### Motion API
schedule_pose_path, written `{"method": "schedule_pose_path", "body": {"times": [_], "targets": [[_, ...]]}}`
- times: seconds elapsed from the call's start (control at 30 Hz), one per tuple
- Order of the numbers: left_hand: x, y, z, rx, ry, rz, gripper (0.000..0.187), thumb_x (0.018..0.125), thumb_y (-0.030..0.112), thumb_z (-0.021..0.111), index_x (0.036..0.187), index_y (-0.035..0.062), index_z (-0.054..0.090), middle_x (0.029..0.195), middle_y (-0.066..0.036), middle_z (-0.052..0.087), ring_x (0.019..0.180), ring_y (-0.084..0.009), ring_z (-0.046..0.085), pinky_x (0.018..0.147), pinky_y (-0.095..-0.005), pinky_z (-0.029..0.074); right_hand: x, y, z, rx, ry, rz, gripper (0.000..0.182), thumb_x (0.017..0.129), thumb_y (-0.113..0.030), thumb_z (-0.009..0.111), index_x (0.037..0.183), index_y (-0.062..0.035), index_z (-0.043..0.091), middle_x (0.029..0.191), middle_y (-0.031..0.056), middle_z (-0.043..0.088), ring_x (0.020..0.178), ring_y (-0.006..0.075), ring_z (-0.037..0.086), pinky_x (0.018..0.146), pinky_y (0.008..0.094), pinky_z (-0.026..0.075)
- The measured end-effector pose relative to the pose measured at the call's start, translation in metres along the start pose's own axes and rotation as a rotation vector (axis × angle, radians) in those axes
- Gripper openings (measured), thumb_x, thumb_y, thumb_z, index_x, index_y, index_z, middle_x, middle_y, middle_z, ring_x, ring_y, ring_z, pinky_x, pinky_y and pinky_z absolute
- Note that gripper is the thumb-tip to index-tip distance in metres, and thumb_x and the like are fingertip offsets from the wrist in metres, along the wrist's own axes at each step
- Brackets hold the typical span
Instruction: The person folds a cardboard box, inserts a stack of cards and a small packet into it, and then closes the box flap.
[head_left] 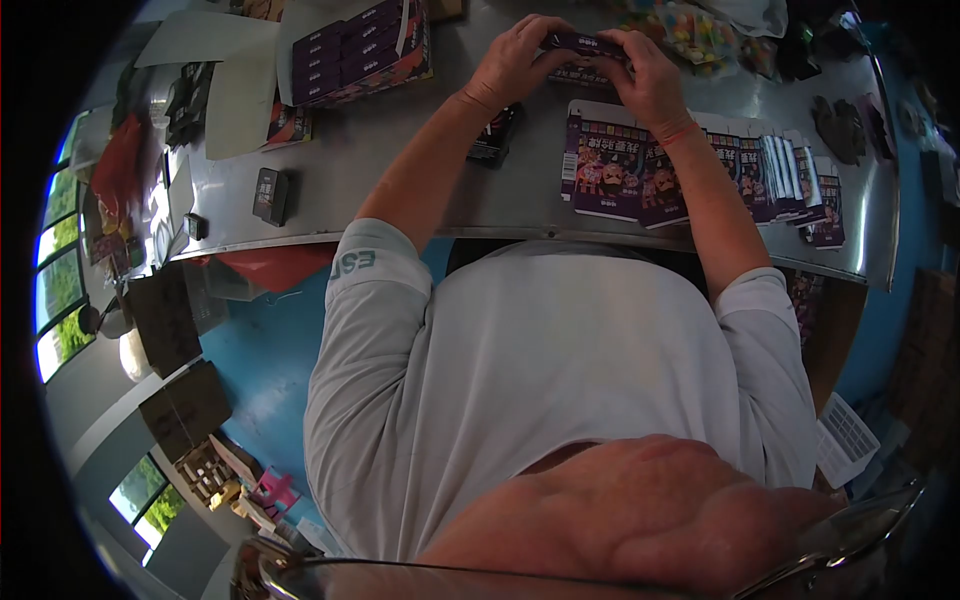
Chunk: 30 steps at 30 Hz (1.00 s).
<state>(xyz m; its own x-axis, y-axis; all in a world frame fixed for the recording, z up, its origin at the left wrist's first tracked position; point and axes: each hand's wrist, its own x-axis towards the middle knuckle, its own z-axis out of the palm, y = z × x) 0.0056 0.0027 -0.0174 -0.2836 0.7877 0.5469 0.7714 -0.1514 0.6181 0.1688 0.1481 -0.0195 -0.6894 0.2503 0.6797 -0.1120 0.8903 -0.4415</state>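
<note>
At the far middle of the metal table (400, 185), a small dark purple box (588, 44) is held between both hands. My left hand (520, 62) has its fingers closed round the box's left end. Round the right end are the fingers of my right hand (645, 80). Part of another purple box shows just beneath the held one. Nearer to my body, below my right forearm, flat purple printed cartons (608, 165) lie in an overlapping row. A dark stack of small items (492, 135) sits beside my left forearm.
An open display box (365, 60) filled with purple boxes stands at the back left. A small black box (270, 195) is near the front edge. Colourful plastic-wrapped items (700, 35) lie at the back right, with a dark glove-like item (840, 130) farther right.
</note>
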Motion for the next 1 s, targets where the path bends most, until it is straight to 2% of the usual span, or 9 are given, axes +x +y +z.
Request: {"method": "schedule_pose_path", "body": {"times": [0.13, 0.23, 0.33, 0.5, 0.57, 0.8, 0.93, 1.0], "targets": [[-0.004, -0.005, 0.006, -0.01, 0.061, -0.07, 0.041, 0.08, 0.023, 0.078, 0.111, 0.0062, 0.058, 0.102, -0.011, 0.068, 0.092, -0.0261, 0.068, 0.081, -0.0351, 0.054, 0.001, -0.001, -0.002, 0.099, -0.005, 0.099, 0.023, 0.091, -0.024, 0.065, 0.111, -0.0122, 0.065, 0.092, 0.006, 0.067, 0.082, 0.0246, 0.066, 0.069, 0.0325, 0.054], [-0.002, -0.006, 0.004, -0.025, 0.023, -0.121, 0.044, 0.077, 0.023, 0.08, 0.111, 0.0056, 0.057, 0.101, -0.011, 0.069, 0.093, -0.0251, 0.068, 0.083, -0.0345, 0.055, 0.008, 0.0, -0.008, 0.326, -0.116, 0.227, 0.022, 0.096, -0.022, 0.061, 0.112, -0.0072, 0.065, 0.09, 0.0068, 0.066, 0.081, 0.0172, 0.066, 0.066, 0.0274, 0.051], [-0.006, -0.009, 0.003, -0.025, 0.017, -0.099, 0.044, 0.078, 0.021, 0.079, 0.112, 0.0053, 0.056, 0.099, -0.011, 0.069, 0.094, -0.0255, 0.069, 0.083, -0.0346, 0.054, 0.018, 0.002, -0.018, 0.273, -0.286, 0.304, 0.021, 0.094, -0.021, 0.062, 0.109, -0.0074, 0.066, 0.088, 0.0086, 0.067, 0.079, 0.0201, 0.066, 0.065, 0.0286, 0.052], [-0.01, -0.013, 0.011, -0.084, 0.037, -0.128, 0.043, 0.08, 0.019, 0.078, 0.114, 0.0066, 0.055, 0.101, -0.011, 0.069, 0.095, -0.0268, 0.069, 0.083, -0.0357, 0.054, 0.048, 0.009, -0.028, -0.201, -0.44, -0.2, 0.02, 0.09, -0.019, 0.064, 0.107, -0.008, 0.064, 0.092, 0.01, 0.067, 0.08, 0.0259, 0.066, 0.064, 0.0332, 0.053], [-0.009, -0.014, 0.012, -0.076, 0.024, -0.137, 0.043, 0.081, 0.02, 0.077, 0.115, 0.0072, 0.054, 0.102, -0.012, 0.069, 0.096, -0.0277, 0.068, 0.083, -0.0362, 0.054, 0.057, 0.009, -0.029, -0.319, -0.516, -0.288, 0.02, 0.09, -0.019, 0.064, 0.107, -0.0082, 0.064, 0.092, 0.0099, 0.067, 0.08, 0.0263, 0.066, 0.065, 0.0339, 0.053], [-0.004, -0.013, 0.01, -0.065, -0.021, -0.146, 0.04, 0.084, 0.02, 0.073, 0.116, 0.0081, 0.053, 0.104, -0.012, 0.069, 0.098, -0.0304, 0.068, 0.082, -0.0379, 0.055, 0.077, 0.008, -0.018, -0.527, -0.728, -0.367, 0.022, 0.09, -0.018, 0.062, 0.11, -0.0091, 0.062, 0.094, 0.0096, 0.067, 0.082, 0.0277, 0.066, 0.068, 0.0361, 0.054], [-0.001, -0.006, 0.006, -0.014, -0.039, -0.183, 0.037, 0.086, 0.022, 0.07, 0.116, 0.0084, 0.053, 0.104, -0.013, 0.069, 0.098, -0.0325, 0.067, 0.081, -0.0384, 0.055, 0.078, 0.009, -0.017, -0.553, -0.749, -0.358, 0.023, 0.09, -0.017, 0.062, 0.111, -0.0097, 0.061, 0.095, 0.0094, 0.066, 0.083, 0.0286, 0.066, 0.069, 0.0374, 0.054], [-0.003, -0.01, 0.008, 0.008, -0.012, -0.126, 0.038, 0.087, 0.023, 0.069, 0.118, 0.0087, 0.052, 0.103, -0.014, 0.069, 0.096, -0.0329, 0.067, 0.08, -0.0385, 0.054, 0.074, 0.01, -0.017, -0.551, -0.73, -0.333, 0.024, 0.09, -0.017, 0.061, 0.112, -0.0099, 0.06, 0.095, 0.0094, 0.066, 0.083, 0.029, 0.066, 0.07, 0.038, 0.054]]}}
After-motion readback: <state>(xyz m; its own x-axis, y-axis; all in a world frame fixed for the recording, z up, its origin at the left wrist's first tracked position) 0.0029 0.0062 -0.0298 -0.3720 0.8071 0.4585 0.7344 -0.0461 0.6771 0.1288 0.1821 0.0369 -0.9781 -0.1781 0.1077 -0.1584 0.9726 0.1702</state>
